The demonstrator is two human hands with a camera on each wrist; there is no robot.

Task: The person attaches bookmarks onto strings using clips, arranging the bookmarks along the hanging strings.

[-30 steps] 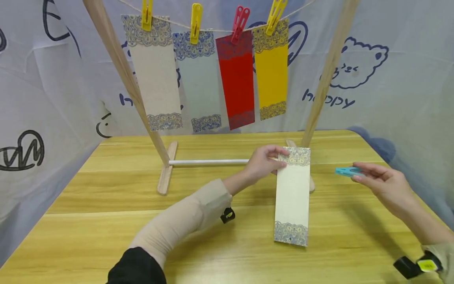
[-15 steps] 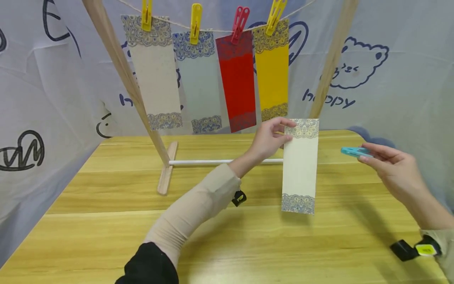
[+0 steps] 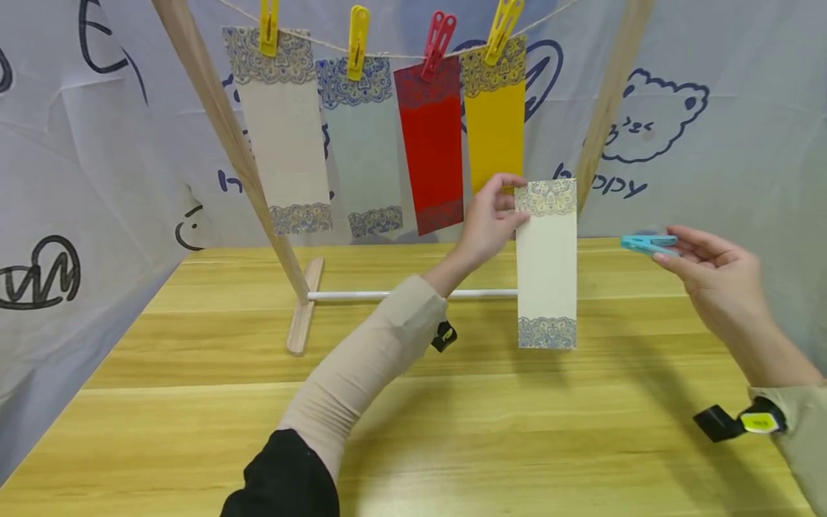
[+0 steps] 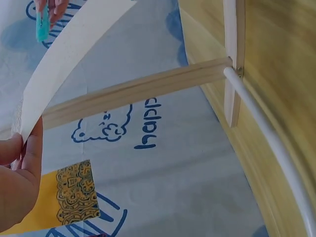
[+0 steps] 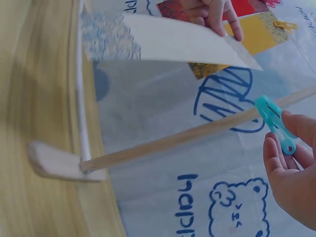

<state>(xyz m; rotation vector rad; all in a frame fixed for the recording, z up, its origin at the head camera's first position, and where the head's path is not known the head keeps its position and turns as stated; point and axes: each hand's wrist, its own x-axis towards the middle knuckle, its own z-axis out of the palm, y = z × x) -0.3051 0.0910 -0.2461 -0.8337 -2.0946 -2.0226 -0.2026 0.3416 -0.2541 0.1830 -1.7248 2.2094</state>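
Note:
My left hand [image 3: 489,219] pinches the upper left edge of a cream paper card [image 3: 546,266] with patterned bands at top and bottom. The card hangs upright in the air, in front of the rack's right post. To its right, my right hand [image 3: 723,280] holds a light blue clothespin [image 3: 648,244] between thumb and fingers, its tip toward the card. In the right wrist view the clothespin [image 5: 275,123] lies across the fingertips. A yellow card [image 3: 496,129] hangs just behind my left hand, its lower end partly hidden by it.
A string [image 3: 399,55] spans the wooden rack [image 3: 213,108], bearing a white card [image 3: 284,143], a pale blue card [image 3: 364,158] and a red card [image 3: 431,151] on yellow and red clothespins. A white bar [image 3: 362,295] joins the rack's feet on the wooden table [image 3: 194,416].
My left hand has raised the cream card from low over the table to near the yellow card's lower end. My right hand has risen too, with the light blue clothespin.

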